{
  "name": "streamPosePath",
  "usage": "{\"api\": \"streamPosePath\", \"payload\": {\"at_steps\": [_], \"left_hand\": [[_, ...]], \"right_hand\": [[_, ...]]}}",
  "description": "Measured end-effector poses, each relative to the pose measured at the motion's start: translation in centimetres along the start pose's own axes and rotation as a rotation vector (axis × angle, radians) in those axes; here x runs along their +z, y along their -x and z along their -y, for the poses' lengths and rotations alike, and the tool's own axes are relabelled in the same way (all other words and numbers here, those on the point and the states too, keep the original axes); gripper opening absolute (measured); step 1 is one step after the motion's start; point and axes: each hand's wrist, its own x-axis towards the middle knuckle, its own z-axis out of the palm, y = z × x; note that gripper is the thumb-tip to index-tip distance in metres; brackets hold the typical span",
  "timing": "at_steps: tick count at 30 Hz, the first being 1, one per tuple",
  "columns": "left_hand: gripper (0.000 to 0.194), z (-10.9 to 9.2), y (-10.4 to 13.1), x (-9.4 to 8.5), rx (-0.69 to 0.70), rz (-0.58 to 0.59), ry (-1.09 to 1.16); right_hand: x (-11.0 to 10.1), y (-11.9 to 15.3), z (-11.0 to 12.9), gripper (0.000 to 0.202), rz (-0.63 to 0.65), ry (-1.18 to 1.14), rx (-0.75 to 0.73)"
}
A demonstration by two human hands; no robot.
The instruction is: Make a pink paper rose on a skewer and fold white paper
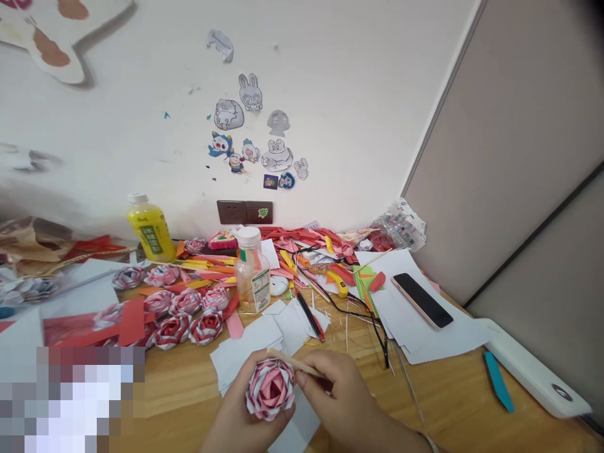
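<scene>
A folded paper rose (271, 390), pink in the middle with white-edged petals, faces up near the bottom centre. My left hand (233, 409) is wrapped round its left side and underside. A pale, thin wooden stick (297, 363) lies along the rose's upper right edge, pinched between the thumb and fingers of my right hand (344, 390). Whether the stick's tip is tucked into a petal, I cannot tell. Beneath and behind the hands are white paper sheets (250, 343). Finished-looking pink and red paper roses (172, 330) sit in a group to the left.
A yellow drink bottle (151, 229) and a clear bottle (252, 270) stand toward the wall, among coloured paper strips (202, 274). Pens (309, 314) and a black cable (363, 314) lie mid-table. Right are a phone (421, 301), a white device (533, 371) and a teal strip (498, 380).
</scene>
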Motion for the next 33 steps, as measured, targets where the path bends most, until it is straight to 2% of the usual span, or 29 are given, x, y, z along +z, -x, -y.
{"api": "streamPosePath", "payload": {"at_steps": [5, 9, 13, 17, 21, 24, 29, 33], "left_hand": [[0.033, 0.6, 0.2, 0.2, -0.025, -0.053, 0.037], [0.037, 0.5, 0.1, 0.1, -0.034, -0.063, 0.047], [0.029, 0.0, -0.1, -0.1, -0.029, 0.011, -0.002], [0.037, 0.2, 0.2, 0.1, -0.117, 0.068, 0.064], [0.046, 0.5, 0.4, 0.3, -0.126, -0.035, 0.18], [0.041, 0.5, 0.2, 0.1, -0.081, -0.091, 0.104], [0.043, 0.9, 0.1, -0.1, -0.046, -0.173, 0.026], [0.048, 1.3, 0.2, 0.0, -0.006, -0.186, 0.012]], "right_hand": [[0.2, 0.0, 0.2, 0.019, -0.01, -0.053, -0.027], [-0.4, -0.2, 0.3, 0.017, 0.013, -0.167, 0.014], [-1.0, -0.6, 0.0, 0.018, -0.037, -0.285, 0.145], [-0.5, -0.7, -0.2, 0.016, -0.003, -0.435, 0.197], [0.2, -0.7, 0.2, 0.016, 0.075, -0.601, 0.199], [0.2, -0.8, 0.3, 0.018, 0.091, -0.698, 0.213], [0.1, -0.8, -0.1, 0.02, 0.097, -0.665, 0.295], [0.3, -0.6, -0.2, 0.022, 0.128, -0.66, 0.283]]}}
